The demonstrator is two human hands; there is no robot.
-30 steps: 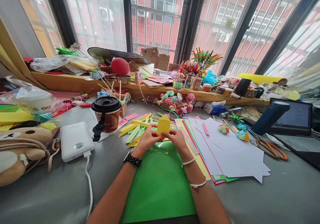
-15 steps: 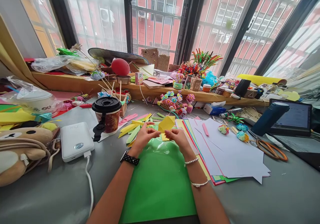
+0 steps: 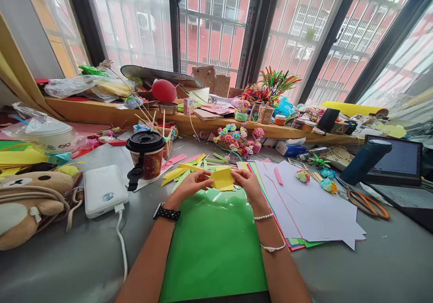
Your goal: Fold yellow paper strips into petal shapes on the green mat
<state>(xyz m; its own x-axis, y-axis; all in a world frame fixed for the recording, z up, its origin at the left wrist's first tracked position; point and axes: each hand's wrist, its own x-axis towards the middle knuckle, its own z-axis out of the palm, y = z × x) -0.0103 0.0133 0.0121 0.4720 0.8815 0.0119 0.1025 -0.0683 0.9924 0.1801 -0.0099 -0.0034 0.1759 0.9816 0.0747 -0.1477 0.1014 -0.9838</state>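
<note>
A small yellow piece of paper (image 3: 222,179) is stretched between my two hands, just above the far end of a green sheet (image 3: 214,244) with a glossy clear cover. My left hand (image 3: 193,185) pinches its left edge. On the opposite edge, the fingers of my right hand (image 3: 248,184) are closed. Beneath the held piece, another bit of yellow paper shows in part. Yellow and green paper strips (image 3: 179,174) lie beyond my left hand. To the right is a stack of white paper (image 3: 311,208) over coloured sheets.
A lidded coffee cup (image 3: 146,156) and a white power bank (image 3: 104,191) with a cable stand at left, near a plush bear (image 3: 37,204). Scissors (image 3: 368,204), crumpled paper balls, a dark bottle (image 3: 365,162) and a laptop (image 3: 399,172) are at right. Craft flowers (image 3: 233,138) sit behind.
The yellow paper has been lowered slightly and now lies wider and flatter between my hands. My left hand has shifted a little left, and my right hand slightly right.
</note>
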